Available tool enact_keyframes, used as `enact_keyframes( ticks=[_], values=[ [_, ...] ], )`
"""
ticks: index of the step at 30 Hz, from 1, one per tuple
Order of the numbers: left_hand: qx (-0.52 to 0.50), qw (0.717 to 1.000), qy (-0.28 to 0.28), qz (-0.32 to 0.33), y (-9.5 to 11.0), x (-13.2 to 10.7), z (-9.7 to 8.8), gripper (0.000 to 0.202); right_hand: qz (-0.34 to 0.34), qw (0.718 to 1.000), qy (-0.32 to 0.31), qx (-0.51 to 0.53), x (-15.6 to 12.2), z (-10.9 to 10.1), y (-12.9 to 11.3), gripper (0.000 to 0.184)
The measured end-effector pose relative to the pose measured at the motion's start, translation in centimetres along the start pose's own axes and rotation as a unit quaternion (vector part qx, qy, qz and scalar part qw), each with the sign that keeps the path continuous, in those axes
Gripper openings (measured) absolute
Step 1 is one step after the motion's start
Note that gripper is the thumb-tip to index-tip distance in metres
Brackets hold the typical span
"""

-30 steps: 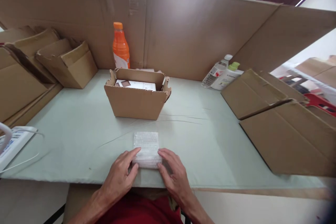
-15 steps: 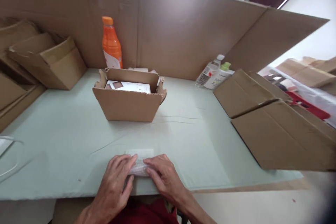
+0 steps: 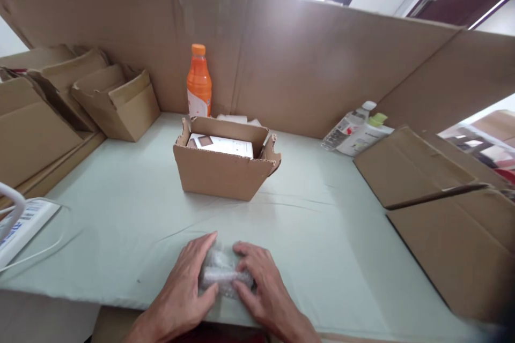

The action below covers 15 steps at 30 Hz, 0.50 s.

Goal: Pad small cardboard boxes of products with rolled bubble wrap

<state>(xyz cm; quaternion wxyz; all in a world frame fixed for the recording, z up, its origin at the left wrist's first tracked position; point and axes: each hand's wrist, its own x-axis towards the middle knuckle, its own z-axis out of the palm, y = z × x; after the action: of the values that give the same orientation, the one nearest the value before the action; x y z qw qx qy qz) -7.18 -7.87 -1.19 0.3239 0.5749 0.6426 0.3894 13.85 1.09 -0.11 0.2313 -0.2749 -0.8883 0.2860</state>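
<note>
A small roll of clear bubble wrap (image 3: 225,274) lies near the table's front edge between my two hands; whatever may be inside it cannot be made out. My left hand (image 3: 185,284) is curled against its left end, thumb on the near side and fingers stretched along the far side. At the right end, my right hand (image 3: 263,281) grips the wrap with bent fingers and thumb. Beyond them stands an open cardboard box (image 3: 219,174), holding a white box (image 3: 227,146) with a brown square printed on it.
An orange bottle (image 3: 199,83) stands behind the cardboard box. A clear bottle (image 3: 349,127) and a white bottle with a green cap (image 3: 366,136) lean at the back right. Cardboard bins (image 3: 120,102) line the left, more boxes (image 3: 454,241) the right. A white power strip (image 3: 30,225) lies front left.
The flat sheet that lay beyond my hands is now gathered into the bundle. My left hand has opened wider around it. The whole view has shifted left.
</note>
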Motion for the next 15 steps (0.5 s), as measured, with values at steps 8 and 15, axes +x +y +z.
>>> enact_keyframes(
  ticks=[8, 15],
  values=[
    [-0.111, 0.991, -0.020, -0.073, 0.6, 1.0, 0.4, 0.059, 0.155, 0.965, 0.010, 0.213, 0.2, -0.5, 0.5, 0.048],
    [-0.179, 0.977, 0.111, -0.034, 0.9, 5.4, -2.7, 0.052, 0.132, 0.983, 0.016, 0.130, 4.6, -7.5, -0.2, 0.025]
  ],
)
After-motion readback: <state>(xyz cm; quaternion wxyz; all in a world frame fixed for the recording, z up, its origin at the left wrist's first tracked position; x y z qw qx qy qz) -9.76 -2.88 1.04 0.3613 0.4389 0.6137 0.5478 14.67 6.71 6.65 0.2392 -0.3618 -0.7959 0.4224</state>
